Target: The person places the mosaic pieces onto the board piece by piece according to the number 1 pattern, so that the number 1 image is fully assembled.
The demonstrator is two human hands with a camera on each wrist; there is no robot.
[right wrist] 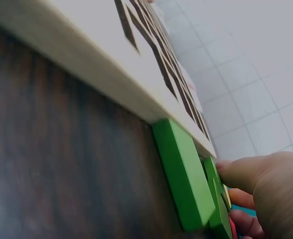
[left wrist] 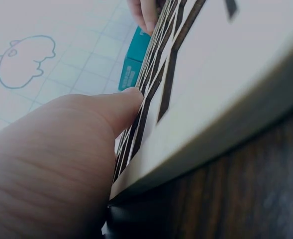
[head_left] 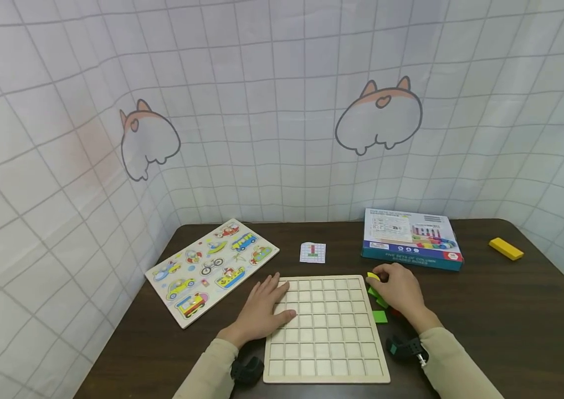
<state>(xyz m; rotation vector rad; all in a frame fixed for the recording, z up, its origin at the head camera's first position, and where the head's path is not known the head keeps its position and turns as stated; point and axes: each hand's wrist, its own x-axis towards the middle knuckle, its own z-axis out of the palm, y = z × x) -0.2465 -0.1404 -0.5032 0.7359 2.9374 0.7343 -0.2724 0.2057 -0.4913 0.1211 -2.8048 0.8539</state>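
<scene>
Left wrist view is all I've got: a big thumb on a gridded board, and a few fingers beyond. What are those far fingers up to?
Observer: Head view: the right hand appears to pinch a yellow block.
Operator: Neat! Anything beside that gridded board?
Observer: A green block lies against its right edge, plain in the right wrist view.
Operator: And on the other side?
Observer: A puzzle board with colourful vehicle pictures lies to its left.

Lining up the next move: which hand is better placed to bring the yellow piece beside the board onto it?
Right, most likely. The right hand has its fingers at the yellow piece, while the left hand rests on the opposite edge of the board.
</scene>
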